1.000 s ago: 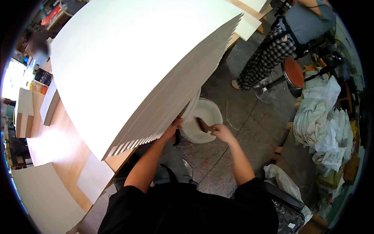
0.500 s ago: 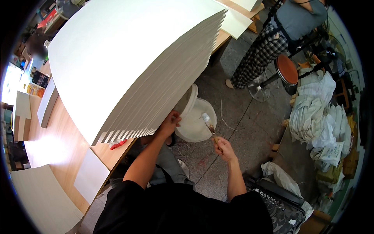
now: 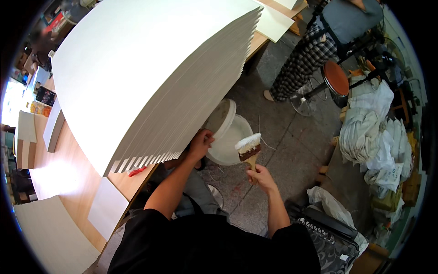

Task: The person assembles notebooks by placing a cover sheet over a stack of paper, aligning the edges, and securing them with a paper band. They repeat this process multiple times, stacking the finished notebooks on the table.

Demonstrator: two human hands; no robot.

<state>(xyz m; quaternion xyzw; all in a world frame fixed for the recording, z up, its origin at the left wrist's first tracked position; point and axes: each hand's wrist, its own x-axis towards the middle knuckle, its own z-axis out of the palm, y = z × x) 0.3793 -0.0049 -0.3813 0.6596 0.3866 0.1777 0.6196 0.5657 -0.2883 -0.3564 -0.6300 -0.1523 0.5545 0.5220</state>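
Note:
In my right hand [image 3: 261,177] is a flat wide brush [image 3: 250,150], gripped by its wooden handle. White paste coats the brush's bristle tips, which point up and away from me. Beneath and beside the brush stands a white bucket [image 3: 222,152] with whitish contents. A round pale lid [image 3: 226,119] tilts at the bucket's far left edge, close against the stack. My left hand [image 3: 200,144] has its fingers curled at the lid's lower edge, partly hidden. Beside that hand rises a tall stack of white sheets [image 3: 137,77], its near edges fanned in steps.
The wooden table [image 3: 68,169] carries a loose sheet [image 3: 108,208], a red-handled tool [image 3: 137,171], another stack [image 3: 52,233] and a phone [image 3: 45,96]. Behind stands a person in checked trousers [image 3: 303,64] near a stool [image 3: 336,77]. White sacks [image 3: 365,132] lie right; a chair [image 3: 328,242] is close.
My right hand has raised the brush out of the bucket and turned it, so its broad face and pasted bristles show. My left hand stays nearly in place; the lid shifts slightly.

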